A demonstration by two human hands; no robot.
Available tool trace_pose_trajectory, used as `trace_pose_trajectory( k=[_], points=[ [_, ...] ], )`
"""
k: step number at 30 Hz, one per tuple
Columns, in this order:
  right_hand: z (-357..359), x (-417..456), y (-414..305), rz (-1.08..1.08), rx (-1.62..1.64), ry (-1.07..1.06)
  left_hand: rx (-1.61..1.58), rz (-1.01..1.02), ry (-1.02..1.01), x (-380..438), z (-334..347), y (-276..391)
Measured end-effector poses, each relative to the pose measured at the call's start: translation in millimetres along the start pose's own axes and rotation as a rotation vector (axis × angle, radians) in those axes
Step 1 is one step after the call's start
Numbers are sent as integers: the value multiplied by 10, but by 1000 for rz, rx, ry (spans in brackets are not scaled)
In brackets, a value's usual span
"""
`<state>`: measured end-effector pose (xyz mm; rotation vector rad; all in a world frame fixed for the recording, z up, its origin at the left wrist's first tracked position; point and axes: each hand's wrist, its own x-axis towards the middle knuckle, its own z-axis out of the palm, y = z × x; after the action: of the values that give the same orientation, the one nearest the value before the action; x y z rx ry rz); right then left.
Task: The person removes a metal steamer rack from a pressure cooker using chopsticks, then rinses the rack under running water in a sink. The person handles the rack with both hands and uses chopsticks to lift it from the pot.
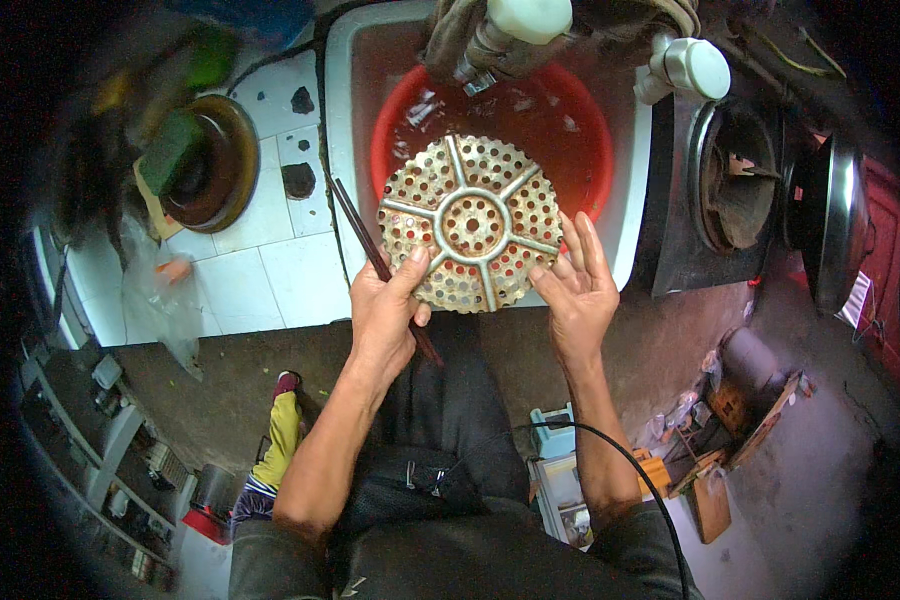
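A round perforated metal steamer plate (521, 199) with scalloped edge and raised ribs is held up over the near edge of the sink. My left hand (391, 300) grips its lower left rim, thumb on top, and also clasps a pair of dark chopsticks (360, 229) that slant across the palm. At the lower right rim, my right hand (583, 292) pinches the plate between thumb and fingers. Behind the plate, a red plastic basin (606, 161) with water in it sits in the white sink (634, 225). The plate hides the basin's near part.
A metal tap (480, 60) reaches over the basin, with a white valve (694, 67) to its right. Left, a brown bowl (244, 161) with a green sponge (171, 150) stands on the tiled counter (304, 274). A stove burner (735, 180) lies right. Another person's yellow-clad leg (281, 439) shows below left.
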<state>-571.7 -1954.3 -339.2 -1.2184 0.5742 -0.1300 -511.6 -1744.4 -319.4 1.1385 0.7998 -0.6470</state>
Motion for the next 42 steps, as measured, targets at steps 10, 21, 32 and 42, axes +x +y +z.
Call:
trace_pose_trajectory(
  k=[10, 21, 32, 42],
  points=[
    [-34, -119, 22, 75, 131, 2, -34, 22, -13, -1, 31, -55],
    [-41, -60, -6, 130, 211, 51, -39, -6, -3, -19, 55, -23],
    [10, 20, -7, 181, 133, 74, -36, 4, -12, -4, -6, -18],
    [19, 22, 51, 197, 156, 122, 26, 28, -57, -56, -45, 32]
  ],
)
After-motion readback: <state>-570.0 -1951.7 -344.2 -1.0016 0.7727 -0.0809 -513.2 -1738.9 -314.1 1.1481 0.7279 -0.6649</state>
